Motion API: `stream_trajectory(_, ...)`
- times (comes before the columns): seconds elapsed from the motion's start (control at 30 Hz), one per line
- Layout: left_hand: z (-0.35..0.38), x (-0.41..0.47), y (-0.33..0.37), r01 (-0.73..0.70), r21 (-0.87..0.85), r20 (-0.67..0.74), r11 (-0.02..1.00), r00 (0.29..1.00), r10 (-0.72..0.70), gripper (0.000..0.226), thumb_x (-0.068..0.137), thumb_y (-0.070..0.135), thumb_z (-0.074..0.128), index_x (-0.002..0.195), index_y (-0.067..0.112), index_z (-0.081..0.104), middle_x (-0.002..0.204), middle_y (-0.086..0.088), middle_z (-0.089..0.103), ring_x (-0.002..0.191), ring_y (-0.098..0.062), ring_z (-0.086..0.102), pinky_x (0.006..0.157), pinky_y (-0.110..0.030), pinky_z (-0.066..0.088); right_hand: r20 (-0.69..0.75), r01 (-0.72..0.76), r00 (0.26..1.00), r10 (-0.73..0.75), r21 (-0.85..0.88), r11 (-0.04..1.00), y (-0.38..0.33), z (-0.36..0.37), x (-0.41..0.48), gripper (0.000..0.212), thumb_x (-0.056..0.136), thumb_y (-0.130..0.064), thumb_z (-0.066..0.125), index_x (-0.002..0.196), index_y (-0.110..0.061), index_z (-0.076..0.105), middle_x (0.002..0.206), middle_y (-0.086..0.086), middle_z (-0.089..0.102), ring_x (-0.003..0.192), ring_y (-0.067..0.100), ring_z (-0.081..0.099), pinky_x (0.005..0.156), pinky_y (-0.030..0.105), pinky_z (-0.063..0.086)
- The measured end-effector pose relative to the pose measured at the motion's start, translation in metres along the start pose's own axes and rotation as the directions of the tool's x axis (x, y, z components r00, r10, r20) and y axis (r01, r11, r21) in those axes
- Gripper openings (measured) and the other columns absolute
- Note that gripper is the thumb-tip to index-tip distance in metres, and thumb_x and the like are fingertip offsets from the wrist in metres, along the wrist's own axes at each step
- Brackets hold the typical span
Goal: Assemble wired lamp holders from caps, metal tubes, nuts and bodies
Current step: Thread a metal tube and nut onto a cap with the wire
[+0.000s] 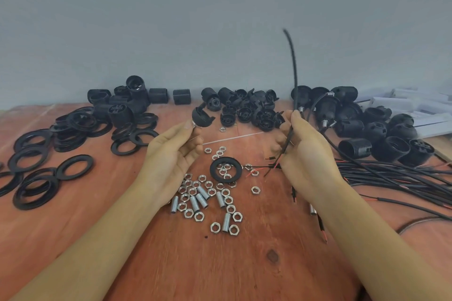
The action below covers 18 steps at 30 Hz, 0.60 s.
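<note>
My left hand [172, 154] holds a black dome-shaped cap [201, 116] at its fingertips, with a bit of metal showing under the cap. My right hand [305, 154] grips a black cable [293, 68] that rises upright above the fingers; its red and black stripped ends [271, 166] hang below the palm. Between the hands, on the wooden table [244, 264], lie several silver nuts [215, 227] and threaded metal tubes [226, 222]. One black ring [212, 168] lies among the nuts.
Black rings [49, 154] spread over the left of the table. Threaded black bodies [127, 102] stand at the back left, loose caps [247, 107] at the back middle, assembled holders [367, 124] at the back right. A bundle of black cables [391, 176] lies on the right.
</note>
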<state>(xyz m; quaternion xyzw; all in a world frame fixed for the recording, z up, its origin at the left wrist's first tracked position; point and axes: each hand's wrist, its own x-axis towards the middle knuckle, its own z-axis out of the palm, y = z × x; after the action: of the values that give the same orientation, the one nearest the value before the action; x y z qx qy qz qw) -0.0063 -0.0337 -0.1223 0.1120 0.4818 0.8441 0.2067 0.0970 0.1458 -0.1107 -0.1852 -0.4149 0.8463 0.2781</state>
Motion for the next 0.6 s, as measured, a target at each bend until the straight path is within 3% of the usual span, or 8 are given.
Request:
stream_trajectory(0.23,-0.002,0.002,-0.001,-0.005,0.008,0.011,1.0,1.0,0.004,0.02,0.078,0.019,0.066,0.095,0.009,0.073,0.079,0.0,0.069,0.066,-0.007,0.063,0.06,-0.02,0.054,0.09,-0.023,0.995,0.035,-0.128,0.992,0.003,-0.001,-0.005,0.015,0.1,-0.017,0.054,0.103,-0.013,0.069,0.071,-0.005,0.062,0.062,0.009,0.057,0.061,0.025,0.048)
stream_trajectory(0.3,-0.002,0.002,-0.001,-0.007,-0.003,0.011,1.0,1.0,0.007,0.019,0.079,0.019,0.066,0.094,0.01,0.073,0.078,0.0,0.069,0.066,-0.008,0.063,0.06,-0.02,0.054,0.106,0.012,0.994,0.007,-0.181,0.983,0.004,0.001,-0.007,0.019,0.103,-0.014,0.048,0.106,-0.012,0.067,0.066,-0.005,0.057,0.054,0.008,0.05,0.051,0.022,0.046)
stream_trajectory(0.37,-0.002,0.002,0.0,-0.008,-0.039,-0.01,0.999,1.0,0.007,0.014,0.08,0.02,0.066,0.089,0.011,0.072,0.076,0.0,0.067,0.063,-0.008,0.061,0.059,-0.02,0.054,0.102,0.089,0.993,-0.062,-0.28,0.956,0.005,0.002,-0.009,0.022,0.104,-0.014,0.045,0.107,-0.017,0.066,0.06,-0.007,0.047,0.046,0.005,0.035,0.041,0.018,0.034)
stream_trajectory(0.47,-0.005,0.006,0.004,-0.011,-0.11,-0.055,0.994,0.998,0.005,0.014,0.086,0.021,0.062,0.094,0.01,0.067,0.074,0.002,0.063,0.061,-0.007,0.058,0.058,-0.019,0.053,0.147,0.342,0.938,-0.314,-0.55,0.762,0.007,0.002,-0.013,0.017,0.099,-0.023,0.056,0.093,-0.025,0.071,0.055,-0.009,0.046,0.047,0.005,0.035,0.044,0.014,0.033)
stream_trajectory(0.53,-0.008,0.009,0.006,-0.013,-0.154,-0.076,0.988,0.997,0.001,0.014,0.09,0.021,0.06,0.098,0.01,0.064,0.076,0.001,0.06,0.061,-0.007,0.057,0.057,-0.018,0.052,0.218,0.482,0.867,-0.449,-0.6,0.639,0.008,0.001,-0.014,0.021,0.096,-0.027,0.061,0.082,-0.018,0.073,0.056,0.002,0.042,0.053,0.005,0.035,0.05,0.012,0.033)
stream_trajectory(0.6,-0.011,0.01,0.009,-0.016,-0.191,-0.098,0.981,0.995,-0.003,0.013,0.094,0.019,0.057,0.094,0.009,0.065,0.078,-0.001,0.059,0.061,-0.008,0.055,0.057,-0.018,0.051,0.24,0.538,0.826,-0.51,-0.603,0.589,0.008,-0.001,-0.015,0.029,0.095,-0.029,0.064,0.074,-0.009,0.072,0.055,0.013,0.036,0.052,0.004,0.032,0.052,0.012,0.033)
